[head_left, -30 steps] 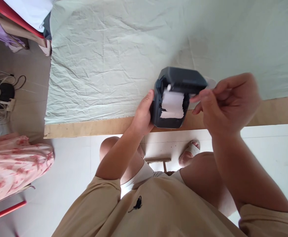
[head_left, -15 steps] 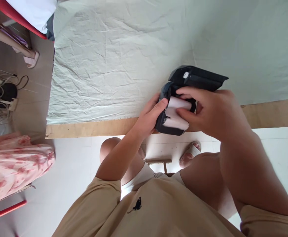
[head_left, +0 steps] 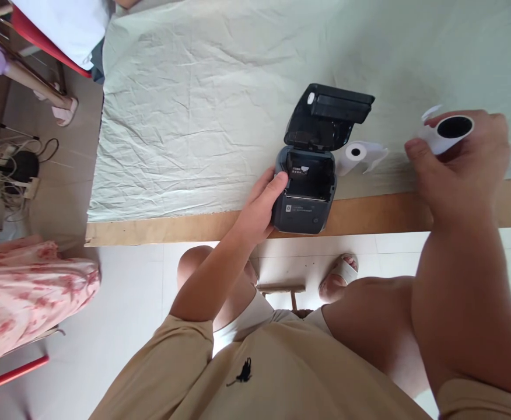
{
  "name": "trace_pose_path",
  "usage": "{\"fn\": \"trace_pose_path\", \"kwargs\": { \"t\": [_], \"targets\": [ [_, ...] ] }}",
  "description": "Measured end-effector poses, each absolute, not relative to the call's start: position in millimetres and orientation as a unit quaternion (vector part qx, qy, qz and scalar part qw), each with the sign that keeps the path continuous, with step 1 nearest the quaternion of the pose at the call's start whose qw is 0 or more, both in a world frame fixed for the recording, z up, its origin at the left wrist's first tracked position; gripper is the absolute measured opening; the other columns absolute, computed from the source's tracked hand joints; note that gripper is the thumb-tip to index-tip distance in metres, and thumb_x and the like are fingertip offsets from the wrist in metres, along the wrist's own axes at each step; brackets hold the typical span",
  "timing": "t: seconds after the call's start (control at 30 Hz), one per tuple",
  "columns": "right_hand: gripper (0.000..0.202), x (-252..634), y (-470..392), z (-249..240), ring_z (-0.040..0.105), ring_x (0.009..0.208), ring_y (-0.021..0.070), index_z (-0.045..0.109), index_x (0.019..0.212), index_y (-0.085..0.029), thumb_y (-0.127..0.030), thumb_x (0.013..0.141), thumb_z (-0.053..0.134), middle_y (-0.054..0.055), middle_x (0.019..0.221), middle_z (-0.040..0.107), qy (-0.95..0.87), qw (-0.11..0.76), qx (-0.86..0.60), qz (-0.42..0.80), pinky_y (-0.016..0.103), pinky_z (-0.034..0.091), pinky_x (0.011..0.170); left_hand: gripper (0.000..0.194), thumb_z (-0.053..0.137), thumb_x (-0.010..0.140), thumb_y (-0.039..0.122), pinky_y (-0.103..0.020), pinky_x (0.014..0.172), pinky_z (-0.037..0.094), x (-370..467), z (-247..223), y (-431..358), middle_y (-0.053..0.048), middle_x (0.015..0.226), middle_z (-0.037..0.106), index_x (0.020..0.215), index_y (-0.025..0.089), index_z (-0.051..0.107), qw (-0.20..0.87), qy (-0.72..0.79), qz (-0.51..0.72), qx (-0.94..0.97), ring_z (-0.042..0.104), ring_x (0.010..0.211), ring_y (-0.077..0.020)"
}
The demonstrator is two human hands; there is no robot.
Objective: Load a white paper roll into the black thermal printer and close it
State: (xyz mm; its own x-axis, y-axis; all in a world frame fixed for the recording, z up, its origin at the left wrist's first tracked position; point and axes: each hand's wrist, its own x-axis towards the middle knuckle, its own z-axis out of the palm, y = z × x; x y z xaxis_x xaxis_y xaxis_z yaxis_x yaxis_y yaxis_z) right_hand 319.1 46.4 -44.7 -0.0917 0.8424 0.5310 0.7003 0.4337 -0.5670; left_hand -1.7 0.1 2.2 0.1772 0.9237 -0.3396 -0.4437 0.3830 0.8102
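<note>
A dark portable printer (head_left: 301, 216) rests near the table's front edge, its black lid (head_left: 329, 114) raised and its paper bay showing no roll. My left hand (head_left: 262, 204) grips the printer's left side, thumb on the rim of the bay. Just right of the printer, a small white paper roll (head_left: 350, 162) with a loose end lies on the cloth. Farther right, my right hand (head_left: 465, 157) holds a larger white paper roll (head_left: 433, 139) with a wide dark core, thumb and fingers around it.
A wrinkled pale green cloth (head_left: 194, 116) covers the table, with a bare wooden edge (head_left: 185, 229) in front. At left are tangled cables (head_left: 2, 169), pink floral fabric (head_left: 32, 291) and another person's leg (head_left: 41, 90). My knees are below the table edge.
My right hand has left the printer's bay and moved right, now holding a larger roll. White paper is gone from the bay, and the small roll is visible beside the printer.
</note>
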Motion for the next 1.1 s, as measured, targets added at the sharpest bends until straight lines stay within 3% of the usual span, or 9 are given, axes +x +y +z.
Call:
{"fn": "trace_pose_path", "kwargs": {
  "t": [0.13, 0.27, 0.37, 0.43, 0.53, 0.7, 0.8, 0.93, 1.1],
  "targets": [
    [0.046, 317, 48, -42, 0.078, 0.100, 0.0294, 0.066, 0.149, -0.045, -0.045, 0.105, 0.080, 0.003, 0.108, 0.076, -0.690, 0.378, -0.617, 0.006, 0.044, 0.061, 0.084, 0.049, 0.091, 0.089, 0.065, -0.042, 0.107, 0.072, -1, 2, 0, -0.006, 0.114, 0.089, 0.110, 0.023, 0.078, 0.714, 0.424, 0.481, 0.280, 0.082, 0.132, -0.0336],
    [0.052, 294, 35, -16, 0.074, 0.134, 0.0402, 0.061, 0.159, -0.042, -0.040, 0.107, 0.065, 0.006, 0.140, 0.075, -0.731, 0.397, -0.554, -0.051, 0.064, 0.059, 0.113, 0.050, 0.091, 0.090, 0.065, -0.042, 0.107, 0.072, -2, 2, 0, -0.006, 0.115, 0.089, 0.113, 0.022, 0.078, 0.716, 0.423, 0.480, 0.279, 0.083, 0.130, -0.0334],
    [0.055, 265, 29, -4, 0.078, 0.121, 0.0371, 0.066, 0.151, -0.032, -0.029, 0.096, 0.064, 0.009, 0.133, 0.077, -0.766, 0.423, -0.480, -0.062, 0.061, 0.062, 0.106, 0.051, 0.090, 0.090, 0.066, -0.041, 0.104, 0.072, -4, -3, 0, -0.005, 0.117, 0.089, 0.116, 0.023, 0.079, 0.715, 0.418, 0.482, 0.287, 0.083, 0.130, -0.0331],
    [0.065, 246, 31, -7, 0.075, 0.129, 0.0391, 0.062, 0.153, -0.027, -0.025, 0.088, 0.069, 0.014, 0.142, 0.075, -0.783, 0.397, -0.478, -0.027, 0.062, 0.062, 0.110, 0.053, 0.089, 0.090, 0.067, -0.041, 0.102, 0.072, -5, -6, 0, -0.005, 0.119, 0.088, 0.117, 0.023, 0.079, 0.715, 0.412, 0.482, 0.294, 0.083, 0.129, -0.0330],
    [0.057, 231, 37, -19, 0.074, 0.130, 0.0397, 0.064, 0.148, -0.026, -0.028, 0.092, 0.075, 0.017, 0.143, 0.073, -0.764, 0.343, -0.546, 0.031, 0.064, 0.060, 0.114, 0.053, 0.089, 0.090, 0.068, -0.041, 0.101, 0.073, -5, -7, 1, -0.005, 0.119, 0.088, 0.117, 0.023, 0.079, 0.715, 0.411, 0.482, 0.297, 0.084, 0.128, -0.0328],
    [0.049, 237, 43, -34, 0.076, 0.108, 0.0349, 0.067, 0.138, -0.031, -0.030, 0.090, 0.076, 0.011, 0.120, 0.077, -0.741, 0.358, -0.565, 0.071, 0.060, 0.064, 0.100, 0.050, 0.092, 0.088, 0.064, -0.041, 0.099, 0.072, -4, -1, -1, -0.005, 0.115, 0.089, 0.112, 0.023, 0.078, 0.719, 0.413, 0.478, 0.290, 0.085, 0.124, -0.0324],
    [0.058, 241, 37, -28, 0.076, 0.091, 0.0286, 0.062, 0.141, -0.032, -0.030, 0.086, 0.080, 0.008, 0.116, 0.077, -0.701, 0.434, -0.561, 0.073, 0.049, 0.064, 0.080, 0.051, 0.092, 0.087, 0.064, -0.038, 0.091, 0.072, -4, 1, -1, -0.005, 0.112, 0.088, 0.112, 0.023, 0.077, 0.718, 0.421, 0.473, 0.287, 0.085, 0.121, -0.0322],
    [0.043, 226, 22, 2, 0.076, 0.087, 0.0267, 0.070, 0.124, -0.030, -0.033, 0.084, 0.087, 0.007, 0.110, 0.078, -0.693, 0.540, -0.478, -0.008, 0.044, 0.058, 0.072, 0.054, 0.092, 0.087, 0.067, -0.035, 0.083, 0.069, -5, 1, -2, -0.006, 0.109, 0.088, 0.114, 0.023, 0.076, 0.711, 0.433, 0.469, 0.295, 0.085, 0.118, -0.0313],
    [0.031, 190, 14, 22, 0.084, 0.089, 0.0276, 0.069, 0.124, -0.031, -0.017, 0.097, 0.076, 0.003, 0.106, 0.087, -0.785, 0.461, -0.412, -0.037, 0.044, 0.059, 0.074, 0.059, 0.091, 0.088, 0.068, -0.038, 0.093, 0.068, -5, 0, -2, -0.005, 0.112, 0.086, 0.122, 0.024, 0.074, 0.709, 0.425, 0.472, 0.307, 0.084, 0.117, -0.0302]
  ]
}}
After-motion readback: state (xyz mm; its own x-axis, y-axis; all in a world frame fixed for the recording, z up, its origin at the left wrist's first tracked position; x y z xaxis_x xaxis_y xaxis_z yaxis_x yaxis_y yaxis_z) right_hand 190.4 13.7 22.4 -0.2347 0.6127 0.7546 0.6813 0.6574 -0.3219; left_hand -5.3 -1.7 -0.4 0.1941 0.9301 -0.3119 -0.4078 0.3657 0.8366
